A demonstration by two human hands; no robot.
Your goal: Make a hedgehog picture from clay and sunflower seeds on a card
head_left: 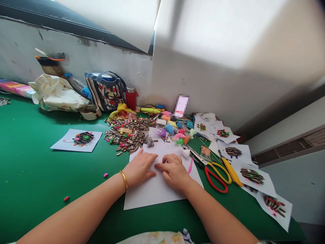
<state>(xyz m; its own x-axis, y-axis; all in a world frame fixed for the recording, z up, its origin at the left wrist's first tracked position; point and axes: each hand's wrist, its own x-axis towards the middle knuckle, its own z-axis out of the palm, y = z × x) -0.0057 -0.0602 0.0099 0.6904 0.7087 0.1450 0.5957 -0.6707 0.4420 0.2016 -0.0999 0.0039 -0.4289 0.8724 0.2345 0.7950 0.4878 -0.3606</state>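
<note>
A white sheet of paper [144, 198] lies on the green table in front of me. My left hand [140, 167] rests flat on its left half, fingers stretched out and thumb apart, with a gold bangle at the wrist. On the right half is my right hand [174, 172], its fingers curled together and pressing down at the paper. Whatever is under those fingertips is too small or hidden to make out. A pink strip of clay [190, 165] lies on the sheet just right of my right hand. Beyond my fingers sits a small bag of grey clay [150, 141].
Sunflower seeds [134, 135] form a heap behind the sheet, beside bags of coloured clay [169, 128]. Scissors [215, 173] and a yellow cutter [231, 172] lie to the right, near several seed-picture cards [252, 176]. Another card [85, 139] lies left. Bags [105, 89] and a red bottle [131, 99] line the wall.
</note>
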